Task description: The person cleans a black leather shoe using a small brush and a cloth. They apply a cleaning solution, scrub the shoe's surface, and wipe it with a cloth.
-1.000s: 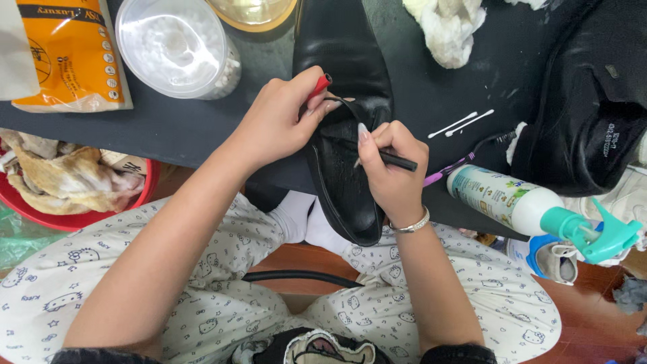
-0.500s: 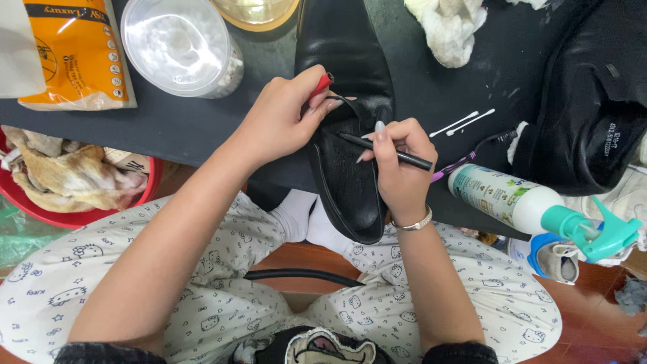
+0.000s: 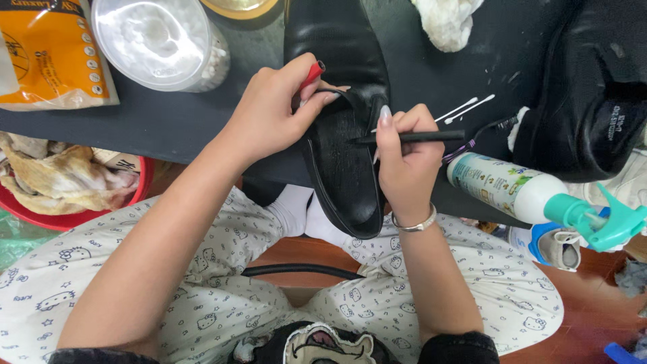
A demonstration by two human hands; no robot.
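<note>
Lap: patterned pale pyjama trousers (image 3: 431,296), nearest to us.
Shoe: black leather shoe (image 3: 344,168) in the middle, heel hanging off the near edge of the dark table (image 3: 168,128).
Right hand: right hand (image 3: 404,162) pinched round a thin black tool (image 3: 418,137), tip on the shoe's upper.
Left hand: left hand (image 3: 276,111) clamped on the shoe's left edge, red-nailed thumb on top.
Right side: spray bottle (image 3: 519,192) lying flat, teal trigger.
Far left: clear tub (image 3: 158,40), orange pouch (image 3: 50,54).

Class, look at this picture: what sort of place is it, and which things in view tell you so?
Probably a home shoe-care or repair spot. A black leather shoe lies on a dark table, the right hand works on it with a thin black tool, and a spray bottle and cotton swabs lie nearby.
</note>
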